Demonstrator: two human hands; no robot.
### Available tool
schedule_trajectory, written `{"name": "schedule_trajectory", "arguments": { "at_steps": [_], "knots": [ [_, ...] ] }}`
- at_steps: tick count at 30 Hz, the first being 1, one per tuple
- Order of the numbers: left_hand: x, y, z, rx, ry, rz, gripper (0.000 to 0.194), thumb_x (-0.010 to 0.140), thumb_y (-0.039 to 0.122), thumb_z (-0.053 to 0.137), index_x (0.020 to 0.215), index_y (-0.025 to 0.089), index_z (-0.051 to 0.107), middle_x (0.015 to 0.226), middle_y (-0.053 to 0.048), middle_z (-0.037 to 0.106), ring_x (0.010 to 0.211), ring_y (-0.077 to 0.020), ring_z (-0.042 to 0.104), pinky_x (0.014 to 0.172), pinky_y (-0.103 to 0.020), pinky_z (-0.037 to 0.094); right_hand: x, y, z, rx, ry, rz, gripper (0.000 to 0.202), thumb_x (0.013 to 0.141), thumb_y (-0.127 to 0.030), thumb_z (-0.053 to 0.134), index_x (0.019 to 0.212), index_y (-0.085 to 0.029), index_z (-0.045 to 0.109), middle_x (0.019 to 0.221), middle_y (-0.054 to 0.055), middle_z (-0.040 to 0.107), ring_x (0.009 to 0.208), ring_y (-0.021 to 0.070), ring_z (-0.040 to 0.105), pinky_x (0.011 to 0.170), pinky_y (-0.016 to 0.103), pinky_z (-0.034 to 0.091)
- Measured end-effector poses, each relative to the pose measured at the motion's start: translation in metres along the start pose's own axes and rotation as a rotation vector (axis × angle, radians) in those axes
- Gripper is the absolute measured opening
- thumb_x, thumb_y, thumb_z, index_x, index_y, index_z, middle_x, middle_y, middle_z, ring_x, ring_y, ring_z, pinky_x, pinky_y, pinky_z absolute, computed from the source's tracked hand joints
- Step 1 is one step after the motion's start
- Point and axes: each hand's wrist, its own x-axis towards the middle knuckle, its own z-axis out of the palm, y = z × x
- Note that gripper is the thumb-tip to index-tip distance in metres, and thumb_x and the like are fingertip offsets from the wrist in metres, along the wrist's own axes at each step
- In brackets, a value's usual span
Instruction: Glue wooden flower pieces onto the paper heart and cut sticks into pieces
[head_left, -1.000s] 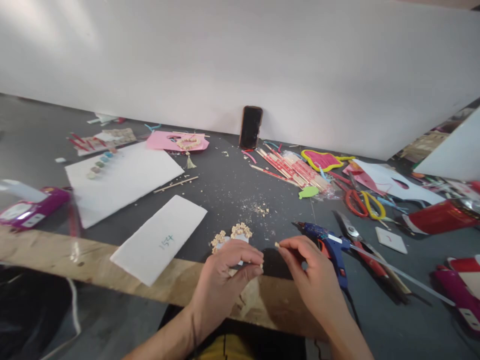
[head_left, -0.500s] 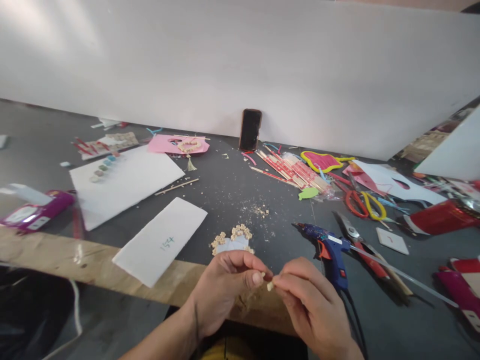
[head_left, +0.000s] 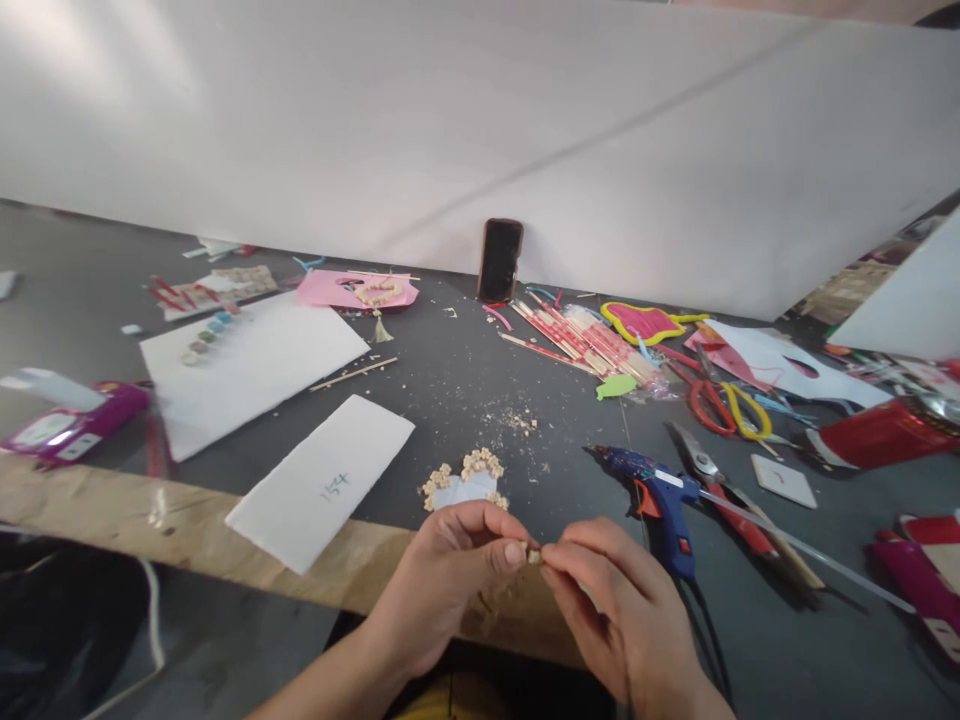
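Observation:
Between the fingertips of both hands is a small pale wooden piece (head_left: pixel 533 556), too small to make out exactly. My left hand (head_left: pixel 450 575) pinches its left side with thumb and forefinger. From the right, my right hand (head_left: pixel 626 600) grips it with thumb and fingertips pressed together. Just beyond my left hand lies a white card (head_left: pixel 466 489) edged with clusters of similar small pale pieces; my fingers hide its near edge. A blue glue gun (head_left: pixel 660 490) with an orange trigger rests to the right of my right hand.
Pliers (head_left: pixel 724 490), scissors (head_left: pixel 720 405) and a red can (head_left: pixel 885 435) lie on the right. A phone (head_left: pixel 501 260) leans against the white board behind bundled sticks (head_left: pixel 570 335). White foam sheets (head_left: pixel 322 485) lie left. Crumbs are scattered mid-table.
My right hand has moved slightly left, bringing its small piece against the one in my left hand. A thin diagonal shadow now crosses the white board.

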Motion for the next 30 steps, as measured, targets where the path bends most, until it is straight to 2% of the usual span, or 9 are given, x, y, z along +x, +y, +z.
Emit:
{"name": "schedule_trajectory", "arguments": {
  "at_steps": [4,9,15,20,25,30],
  "knots": [
    [-0.002,0.002,0.004,0.055,0.025,0.071,0.006,0.072,0.018,0.072,0.074,0.014,0.067,0.071,-0.002,0.068,0.065,-0.0099,0.057,0.066,-0.021,0.043,0.001,-0.003,0.002,-0.054,-0.019,0.014,0.015,0.079,-0.010,0.057,0.091,-0.019,0.060,0.080,0.004,0.061,0.070,0.0131,0.059,0.062,0.025,0.051],
    [-0.002,0.002,0.008,0.152,0.105,0.134,0.007,0.071,0.019,0.072,0.072,0.014,0.067,0.066,0.000,0.065,0.063,-0.0080,0.054,0.063,-0.018,0.042,0.005,-0.008,0.003,-0.018,0.028,0.050,0.012,0.079,-0.011,0.057,0.087,-0.019,0.061,0.077,0.004,0.061,0.067,0.0127,0.059,0.061,0.024,0.051],
    [0.001,0.001,0.008,0.017,0.088,0.078,0.011,0.069,0.020,0.073,0.070,0.013,0.064,0.064,0.000,0.063,0.061,-0.0086,0.054,0.061,-0.019,0.042,0.001,-0.007,0.007,0.073,0.048,0.142,0.013,0.079,-0.015,0.060,0.091,-0.019,0.060,0.083,0.004,0.062,0.074,0.0118,0.062,0.065,0.020,0.052],
    [0.000,-0.001,0.008,0.003,0.075,0.072,0.009,0.071,0.018,0.073,0.071,0.013,0.065,0.065,0.000,0.063,0.062,-0.0084,0.054,0.063,-0.019,0.042,-0.001,-0.009,0.009,0.083,0.083,0.112,0.015,0.080,-0.012,0.059,0.093,-0.020,0.060,0.081,0.003,0.062,0.071,0.0104,0.062,0.064,0.019,0.053],
    [-0.002,0.000,0.007,0.121,0.103,0.126,0.009,0.069,0.020,0.073,0.073,0.014,0.068,0.068,-0.002,0.066,0.064,-0.0105,0.056,0.064,-0.021,0.043,0.001,-0.012,0.006,0.008,0.154,0.077,0.018,0.079,-0.010,0.060,0.093,-0.022,0.060,0.077,0.002,0.063,0.067,0.0109,0.061,0.060,0.021,0.053],
    [-0.003,0.001,0.007,0.200,0.152,0.129,0.012,0.065,0.023,0.076,0.070,0.014,0.070,0.064,-0.002,0.065,0.062,-0.0112,0.055,0.061,-0.021,0.043,-0.003,-0.010,0.005,-0.027,0.129,0.022,0.025,0.076,-0.006,0.061,0.097,-0.020,0.061,0.077,0.003,0.062,0.067,0.0116,0.060,0.059,0.023,0.052]
  ]
}}
